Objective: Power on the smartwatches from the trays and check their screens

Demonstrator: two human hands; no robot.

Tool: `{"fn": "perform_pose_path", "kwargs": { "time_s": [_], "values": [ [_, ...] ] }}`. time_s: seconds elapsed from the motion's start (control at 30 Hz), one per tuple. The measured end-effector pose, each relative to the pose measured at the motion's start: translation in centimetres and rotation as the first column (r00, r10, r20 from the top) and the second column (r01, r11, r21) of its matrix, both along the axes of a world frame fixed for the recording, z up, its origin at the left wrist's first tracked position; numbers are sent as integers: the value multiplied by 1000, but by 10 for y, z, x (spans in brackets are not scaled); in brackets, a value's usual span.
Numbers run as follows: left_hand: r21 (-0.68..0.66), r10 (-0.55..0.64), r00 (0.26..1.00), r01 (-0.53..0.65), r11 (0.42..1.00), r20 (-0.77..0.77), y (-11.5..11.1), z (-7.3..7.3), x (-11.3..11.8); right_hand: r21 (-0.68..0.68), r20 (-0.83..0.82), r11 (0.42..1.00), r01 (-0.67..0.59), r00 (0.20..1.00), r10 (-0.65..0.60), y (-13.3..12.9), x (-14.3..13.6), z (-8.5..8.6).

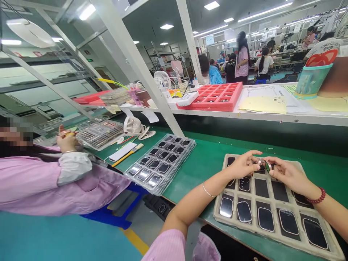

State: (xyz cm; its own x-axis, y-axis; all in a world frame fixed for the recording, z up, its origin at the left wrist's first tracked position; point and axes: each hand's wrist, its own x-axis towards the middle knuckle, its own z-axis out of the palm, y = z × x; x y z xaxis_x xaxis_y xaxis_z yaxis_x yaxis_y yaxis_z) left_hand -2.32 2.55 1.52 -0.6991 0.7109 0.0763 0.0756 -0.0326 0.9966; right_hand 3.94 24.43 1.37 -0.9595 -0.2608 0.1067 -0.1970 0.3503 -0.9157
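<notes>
My left hand [246,165] pinches a small metallic watch part [260,162] between thumb and fingers. Close beside it, my right hand [289,174] grips a second rounded watch part [268,166] with a dark green face, turned on edge. Both hands are over the upper part of a beige compartment tray [254,199]. Dark-screened watch faces lie in its compartments, such as one [265,219] in the front row. Two middle compartments show only their dark bottoms. The hands and wrists cover part of the back row.
Left of the beige tray, a stack of clear plastic trays [163,156] holds watch faces. Farther left are a brush [127,155], a white fan [133,126] and a seated person in pink [67,181]. A shelf [261,115] with a red divided tray [217,96] runs behind.
</notes>
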Motion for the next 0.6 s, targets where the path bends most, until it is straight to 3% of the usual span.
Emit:
{"fn": "perform_pose_path", "kwargs": {
  "time_s": [0.4,0.6],
  "values": [
    [-31,18,1000,-18,999,-3,1,2,2,64,-36,998,12,999,-10,-2,2,8],
    [-14,115,993,-115,993,0,2,2,0,-125,105,989,75,993,-62,-1,-2,9]
  ]
}}
